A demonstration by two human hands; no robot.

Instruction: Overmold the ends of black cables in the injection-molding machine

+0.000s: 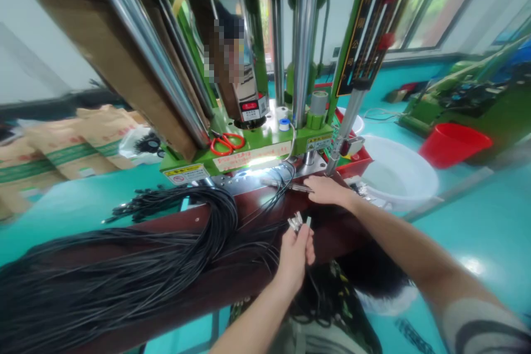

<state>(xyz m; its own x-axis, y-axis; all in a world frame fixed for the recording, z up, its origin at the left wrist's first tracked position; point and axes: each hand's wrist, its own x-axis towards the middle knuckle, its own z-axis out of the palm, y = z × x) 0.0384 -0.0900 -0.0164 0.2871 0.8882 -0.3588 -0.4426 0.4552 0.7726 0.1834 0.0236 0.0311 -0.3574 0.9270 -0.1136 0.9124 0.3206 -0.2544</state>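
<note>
Black plaque [357, 33] reads 公司; left fingers [310, 247] clench connectors [296, 222], right fingers [314, 183] grip metal tool [297, 186]

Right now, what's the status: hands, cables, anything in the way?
Left hand gripping silver connector ends. Right hand holding a slim metal piece. Black cables draped over brown bench. Orange-handled scissors on green press, apart from both hands.

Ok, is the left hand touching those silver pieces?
Touching. The head view shows the left hand closed around the silver pieces, their ends sticking up out of its grip.
</note>
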